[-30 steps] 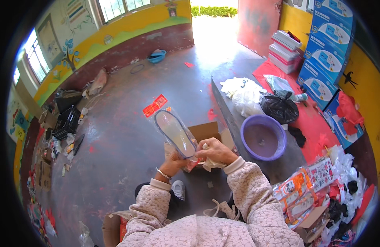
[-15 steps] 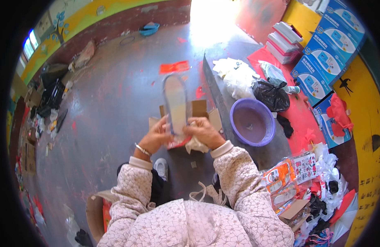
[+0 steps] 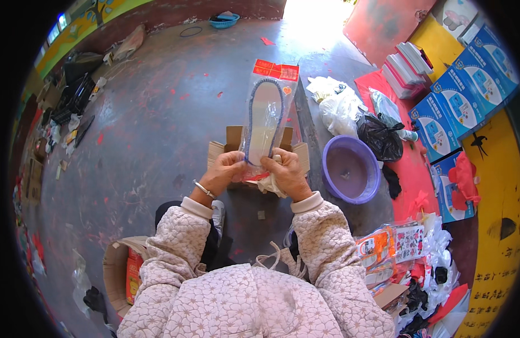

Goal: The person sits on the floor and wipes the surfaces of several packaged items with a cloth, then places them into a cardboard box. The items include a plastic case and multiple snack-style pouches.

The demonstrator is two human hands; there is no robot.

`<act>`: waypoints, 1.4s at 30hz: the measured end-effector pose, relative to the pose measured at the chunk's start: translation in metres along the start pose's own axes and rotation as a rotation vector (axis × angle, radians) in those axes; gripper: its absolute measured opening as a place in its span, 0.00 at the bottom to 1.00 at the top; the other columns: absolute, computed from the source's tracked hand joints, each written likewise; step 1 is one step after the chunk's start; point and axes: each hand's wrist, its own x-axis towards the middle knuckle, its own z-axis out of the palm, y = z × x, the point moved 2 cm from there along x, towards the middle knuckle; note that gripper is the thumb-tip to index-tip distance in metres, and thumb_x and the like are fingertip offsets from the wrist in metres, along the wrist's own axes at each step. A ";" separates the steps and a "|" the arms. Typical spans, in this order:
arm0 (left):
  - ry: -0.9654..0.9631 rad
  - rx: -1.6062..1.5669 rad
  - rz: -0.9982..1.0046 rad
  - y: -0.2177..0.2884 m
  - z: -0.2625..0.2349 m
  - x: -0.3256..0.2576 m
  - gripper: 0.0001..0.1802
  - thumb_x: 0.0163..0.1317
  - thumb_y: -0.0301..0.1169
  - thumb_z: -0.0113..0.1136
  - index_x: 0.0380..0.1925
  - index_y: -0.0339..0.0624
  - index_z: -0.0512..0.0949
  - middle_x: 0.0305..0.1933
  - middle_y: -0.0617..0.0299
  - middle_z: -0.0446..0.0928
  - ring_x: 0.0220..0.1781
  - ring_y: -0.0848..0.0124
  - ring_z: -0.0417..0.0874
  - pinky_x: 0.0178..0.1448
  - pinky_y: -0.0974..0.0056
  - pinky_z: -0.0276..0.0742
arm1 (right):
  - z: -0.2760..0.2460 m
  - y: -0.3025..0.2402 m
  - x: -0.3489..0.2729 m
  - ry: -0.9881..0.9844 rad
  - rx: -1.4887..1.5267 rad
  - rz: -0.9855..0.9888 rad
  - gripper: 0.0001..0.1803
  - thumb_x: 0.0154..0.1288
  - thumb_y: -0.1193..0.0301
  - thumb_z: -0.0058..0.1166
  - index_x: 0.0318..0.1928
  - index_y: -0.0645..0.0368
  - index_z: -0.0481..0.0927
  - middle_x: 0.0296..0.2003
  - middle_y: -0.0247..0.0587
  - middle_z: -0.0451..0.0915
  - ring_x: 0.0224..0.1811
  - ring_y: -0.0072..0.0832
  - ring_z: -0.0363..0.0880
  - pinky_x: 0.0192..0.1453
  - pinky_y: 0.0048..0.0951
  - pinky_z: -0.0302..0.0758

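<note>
1. Insole pack (image 3: pixel 265 115): upright between both hands, overlapping the open box (image 3: pixel 234 136) in view.
2. Step: looks like handling/checking; next move probably wants both pinches kept.
3. Left hand (image 3: pixel 220 173): pinched closed on lower left edge.
4. Right hand (image 3: pixel 289 174): pinched on lower right, pale cloth (image 3: pixel 269 185) beneath.
5. Wrists angled inward.

Insole packet (image 3: pixel 265 115) before cardboard box (image 3: pixel 234 137), basin (image 3: pixel 358 199) right of box, bags (image 3: pixel 339 115) behind basin

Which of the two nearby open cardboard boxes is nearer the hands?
The box ahead: its spread flaps show behind the packaged insole held by the left hand and right hand. The lower-left box, holding a red package, sits farther away.
</note>
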 end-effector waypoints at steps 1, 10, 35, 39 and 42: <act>0.035 -0.161 0.008 0.007 0.011 -0.002 0.13 0.60 0.34 0.57 0.40 0.37 0.74 0.34 0.63 0.77 0.32 0.77 0.79 0.38 0.72 0.77 | 0.000 0.001 0.000 0.018 -0.007 -0.002 0.08 0.58 0.75 0.54 0.35 0.69 0.79 0.26 0.32 0.79 0.27 0.14 0.73 0.31 0.19 0.71; 0.119 -0.111 0.118 -0.001 0.013 -0.003 0.13 0.58 0.30 0.59 0.40 0.33 0.75 0.37 0.62 0.78 0.34 0.77 0.79 0.41 0.70 0.78 | 0.021 0.031 -0.002 0.004 0.025 0.023 0.10 0.57 0.70 0.55 0.29 0.67 0.78 0.20 0.32 0.76 0.23 0.14 0.70 0.25 0.19 0.67; -0.179 -0.255 -0.063 -0.002 0.005 -0.021 0.24 0.51 0.34 0.67 0.46 0.35 0.73 0.39 0.58 0.79 0.38 0.73 0.81 0.44 0.69 0.78 | -0.116 0.003 0.003 0.301 0.437 0.178 0.19 0.59 0.69 0.51 0.49 0.67 0.72 0.37 0.47 0.78 0.34 0.31 0.79 0.36 0.26 0.78; -0.257 -0.492 -0.095 -0.016 0.015 -0.021 0.21 0.54 0.36 0.64 0.42 0.34 0.72 0.30 0.55 0.77 0.26 0.72 0.80 0.26 0.75 0.79 | -0.018 -0.022 -0.009 -0.316 0.753 0.188 0.28 0.55 0.69 0.57 0.55 0.68 0.67 0.46 0.51 0.75 0.48 0.34 0.76 0.47 0.28 0.77; -0.279 -0.699 -0.263 -0.042 0.012 -0.022 0.19 0.57 0.37 0.60 0.40 0.33 0.71 0.28 0.55 0.76 0.24 0.71 0.79 0.21 0.74 0.77 | 0.009 -0.009 -0.008 -0.419 0.797 0.229 0.25 0.54 0.71 0.59 0.52 0.67 0.69 0.43 0.51 0.76 0.42 0.32 0.78 0.43 0.28 0.78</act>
